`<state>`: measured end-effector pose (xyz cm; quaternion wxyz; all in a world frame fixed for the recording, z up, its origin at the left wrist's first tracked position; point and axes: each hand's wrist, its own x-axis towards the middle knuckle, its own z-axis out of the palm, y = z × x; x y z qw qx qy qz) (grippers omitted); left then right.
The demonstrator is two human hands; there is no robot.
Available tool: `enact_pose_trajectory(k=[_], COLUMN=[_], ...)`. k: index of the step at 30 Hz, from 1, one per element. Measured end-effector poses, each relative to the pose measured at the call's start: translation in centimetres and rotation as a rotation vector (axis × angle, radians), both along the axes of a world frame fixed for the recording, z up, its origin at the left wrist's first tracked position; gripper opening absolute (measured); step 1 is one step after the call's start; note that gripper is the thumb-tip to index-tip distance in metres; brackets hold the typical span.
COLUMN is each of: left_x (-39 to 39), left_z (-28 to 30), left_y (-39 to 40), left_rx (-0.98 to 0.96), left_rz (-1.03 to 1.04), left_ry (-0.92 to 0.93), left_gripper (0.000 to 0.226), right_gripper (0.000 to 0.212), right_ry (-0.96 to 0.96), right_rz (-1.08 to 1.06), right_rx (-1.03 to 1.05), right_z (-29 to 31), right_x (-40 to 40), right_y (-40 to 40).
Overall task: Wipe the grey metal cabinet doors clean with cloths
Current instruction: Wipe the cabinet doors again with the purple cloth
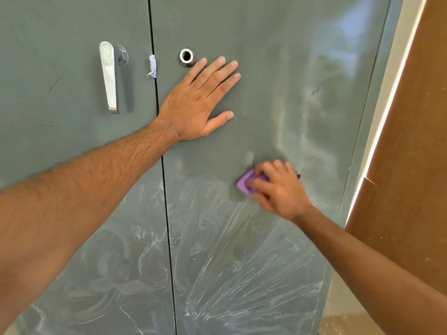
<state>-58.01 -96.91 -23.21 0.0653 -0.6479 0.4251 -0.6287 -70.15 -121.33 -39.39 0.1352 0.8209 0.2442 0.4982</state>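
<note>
Two grey metal cabinet doors fill the view: the left door [60, 141] and the right door [302, 81], split by a dark vertical seam. My left hand [198, 97] lies flat on the right door with straight, spread fingers, just below a round metal lock hole [187, 56]. Lower on the same door, my right hand [275, 187] grips a small folded purple cloth [245, 184] and presses it against the metal. White streaky smears [242, 274] cover the lower part of both doors.
A chrome lever handle [109, 76] hangs on the left door. A small pale rag scrap [152, 66] is stuck in the seam between the doors. A brown wooden panel [411, 153] with a pale edge stands at the right.
</note>
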Motion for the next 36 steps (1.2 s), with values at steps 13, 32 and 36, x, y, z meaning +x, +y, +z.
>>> enact_pose_trajectory(k=[13,32,36], left_x=[-0.6,-0.4,-0.2], left_z=[0.1,-6.6,-8.6], left_y=[0.4,9.7,11.6], left_rx=[0.012,0.008,-0.094], left_rz=[-0.038,-0.180,-0.193], left_ry=[0.016,0.263,0.303], left_gripper=[0.067,0.041,0.032], right_gripper=[0.021,0.020,0.037], right_ry=[-0.061,0.004,-0.185], right_rz=[-0.007,0.039,-0.086], right_rx=[0.183,-0.183,0.351], right_z=[2.5,1.1,4.0], right_x=[1.9,5.1,5.8], right_y=[3.7,12.4,15.3])
